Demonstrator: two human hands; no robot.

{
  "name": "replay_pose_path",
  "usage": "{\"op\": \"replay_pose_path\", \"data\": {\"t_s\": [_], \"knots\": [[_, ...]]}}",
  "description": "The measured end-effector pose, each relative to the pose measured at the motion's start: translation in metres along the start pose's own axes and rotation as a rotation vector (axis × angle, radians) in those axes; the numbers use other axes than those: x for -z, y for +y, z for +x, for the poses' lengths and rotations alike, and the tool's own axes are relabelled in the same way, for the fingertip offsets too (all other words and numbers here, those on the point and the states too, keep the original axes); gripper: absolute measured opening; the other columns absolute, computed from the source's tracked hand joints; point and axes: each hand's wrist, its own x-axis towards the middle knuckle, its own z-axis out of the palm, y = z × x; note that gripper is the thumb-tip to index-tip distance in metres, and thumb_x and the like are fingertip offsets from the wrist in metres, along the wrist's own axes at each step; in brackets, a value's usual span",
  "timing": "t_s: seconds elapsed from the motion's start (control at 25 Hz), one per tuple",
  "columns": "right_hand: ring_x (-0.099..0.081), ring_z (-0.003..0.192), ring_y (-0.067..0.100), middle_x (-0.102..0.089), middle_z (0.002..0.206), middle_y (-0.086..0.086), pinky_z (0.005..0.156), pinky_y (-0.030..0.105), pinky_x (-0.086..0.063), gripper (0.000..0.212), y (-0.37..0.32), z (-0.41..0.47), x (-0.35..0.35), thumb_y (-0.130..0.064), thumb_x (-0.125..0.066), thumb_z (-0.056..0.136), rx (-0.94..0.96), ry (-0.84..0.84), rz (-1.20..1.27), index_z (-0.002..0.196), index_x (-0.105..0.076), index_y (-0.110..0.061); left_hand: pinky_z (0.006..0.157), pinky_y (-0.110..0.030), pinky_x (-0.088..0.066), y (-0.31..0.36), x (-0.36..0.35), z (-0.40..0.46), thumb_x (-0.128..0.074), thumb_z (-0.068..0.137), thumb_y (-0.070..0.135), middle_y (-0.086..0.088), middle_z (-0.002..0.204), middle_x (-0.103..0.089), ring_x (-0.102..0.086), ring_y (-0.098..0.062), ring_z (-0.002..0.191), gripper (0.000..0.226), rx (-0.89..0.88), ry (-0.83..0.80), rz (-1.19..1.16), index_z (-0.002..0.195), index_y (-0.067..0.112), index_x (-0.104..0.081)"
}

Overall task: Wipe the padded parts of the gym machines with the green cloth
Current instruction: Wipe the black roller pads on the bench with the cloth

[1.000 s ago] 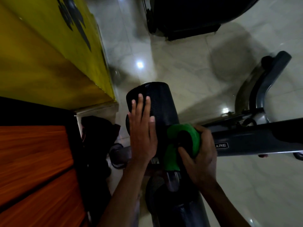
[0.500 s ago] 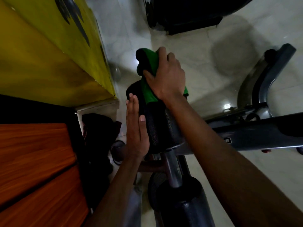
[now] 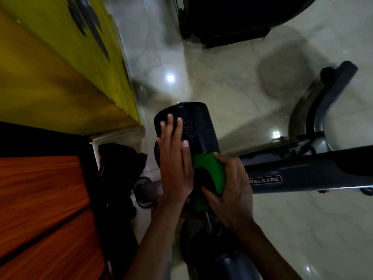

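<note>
Glossy tiled floor (image 3: 232,81) below; left hand (image 3: 174,158) fingers flat, together on roller pad (image 3: 198,126), right hand (image 3: 232,190) fingers clamped on green cloth (image 3: 212,170) at pad's near end w/ far end beyond fingertips prob. unwiped.

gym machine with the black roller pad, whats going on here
A person is wiping the black textured cylindrical roller pad of a grey metal gym machine. The left hand lies flat against the pad's side, steadying it. The right hand grips a bunched green cloth pressed against the pad's near end, by the frame.
</note>
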Motion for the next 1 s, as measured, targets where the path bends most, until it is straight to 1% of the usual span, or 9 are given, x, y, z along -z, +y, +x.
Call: {"op": "replay_pose_path", "data": {"t_s": [0.08, 0.16, 0.28, 0.36, 0.44, 0.56, 0.72, 0.88, 1.0], "knots": [[-0.054, 0.096, 0.015, -0.054, 0.105, -0.001, 0.080, 0.036, -0.048, 0.055, 0.005, 0.002, 0.009, -0.040, -0.058, 0.066, -0.117, 0.038, 0.203, 0.117, -0.043, -0.027, 0.119, -0.043, -0.007, 0.005, -0.005, 0.003, -0.029, 0.101, 0.030, 0.001, 0.158, -0.016, -0.002, -0.015, 0.148, 0.050, -0.029, -0.019, 0.099, 0.149, 0.014, -0.029], [-0.055, 0.099, 0.016, -0.053, 0.107, -0.003, 0.084, 0.035, -0.048, 0.056, 0.012, 0.000, 0.017, -0.037, -0.060, 0.066, -0.121, 0.085, 0.222, 0.119, -0.043, -0.026, 0.119, -0.038, -0.008, -0.006, -0.002, 0.003, -0.030, 0.101, 0.031, 0.000, 0.159, -0.014, -0.003, -0.016, 0.148, 0.052, -0.045, -0.039, 0.058, 0.150, 0.014, -0.026], [-0.055, 0.095, 0.024, -0.053, 0.106, 0.002, 0.078, 0.042, -0.048, 0.062, 0.002, 0.001, 0.008, -0.041, -0.059, 0.065, -0.005, 0.008, 0.067, 0.122, -0.043, -0.021, 0.118, -0.028, -0.013, -0.037, 0.012, -0.002, -0.030, 0.102, 0.027, -0.005, 0.159, -0.016, -0.010, -0.015, 0.147, 0.052, -0.027, -0.046, -0.078, 0.149, 0.008, -0.023], [-0.054, 0.087, 0.027, -0.055, 0.100, 0.007, 0.070, 0.038, -0.047, 0.064, -0.011, 0.013, -0.008, -0.050, -0.054, 0.066, 0.080, 0.002, -0.179, 0.121, -0.044, -0.018, 0.117, -0.025, -0.016, -0.046, 0.016, -0.008, -0.028, 0.102, 0.026, -0.002, 0.158, -0.018, -0.015, -0.012, 0.146, 0.050, 0.018, -0.027, -0.171, 0.149, 0.010, -0.021], [-0.055, 0.082, 0.031, -0.056, 0.095, 0.011, 0.065, 0.037, -0.044, 0.063, -0.024, 0.040, -0.022, -0.055, -0.049, 0.069, 0.079, 0.037, -0.313, 0.117, -0.048, -0.015, 0.117, -0.024, -0.017, -0.041, 0.007, -0.010, -0.028, 0.102, 0.021, -0.002, 0.157, -0.020, -0.017, -0.009, 0.145, 0.046, 0.089, 0.021, -0.265, 0.147, 0.011, -0.021], [-0.057, 0.084, 0.034, -0.057, 0.098, 0.014, 0.065, 0.039, -0.044, 0.062, -0.040, 0.097, -0.032, -0.055, -0.046, 0.074, 0.062, 0.098, -0.318, 0.114, -0.056, -0.010, 0.117, -0.025, -0.017, -0.037, -0.003, -0.010, -0.027, 0.102, 0.013, -0.007, 0.156, -0.021, -0.017, -0.010, 0.145, 0.045, 0.125, 0.096, -0.264, 0.146, 0.008, -0.022], [-0.053, 0.097, 0.030, -0.053, 0.110, 0.010, 0.073, 0.037, -0.037, 0.057, -0.046, 0.154, -0.038, -0.049, -0.058, 0.080, 0.069, -0.012, -0.275, 0.123, -0.048, -0.014, 0.116, -0.021, -0.016, -0.040, 0.002, -0.008, -0.027, 0.102, 0.011, -0.003, 0.156, -0.020, -0.016, -0.008, 0.145, 0.047, 0.075, 0.061, -0.190, 0.148, 0.004, -0.021], [-0.056, 0.089, 0.035, -0.055, 0.101, 0.015, 0.070, 0.041, -0.046, 0.061, -0.027, 0.102, -0.029, -0.051, -0.050, 0.073, 0.101, 0.064, -0.226, 0.120, -0.048, -0.012, 0.117, -0.023, -0.018, -0.036, 0.007, -0.010, -0.028, 0.102, 0.017, -0.001, 0.157, -0.020, -0.016, -0.006, 0.145, 0.047, 0.090, 0.044, -0.198, 0.148, 0.009, -0.023], [-0.055, 0.085, 0.030, -0.053, 0.098, 0.012, 0.068, 0.039, -0.050, 0.067, -0.004, 0.028, -0.012, -0.052, -0.051, 0.070, 0.059, -0.006, -0.185, 0.125, -0.041, -0.016, 0.117, -0.025, -0.019, -0.029, 0.011, -0.006, -0.030, 0.101, 0.024, -0.005, 0.157, -0.022, -0.018, -0.009, 0.145, 0.050, 0.072, 0.071, -0.145, 0.148, 0.006, -0.028]]}}
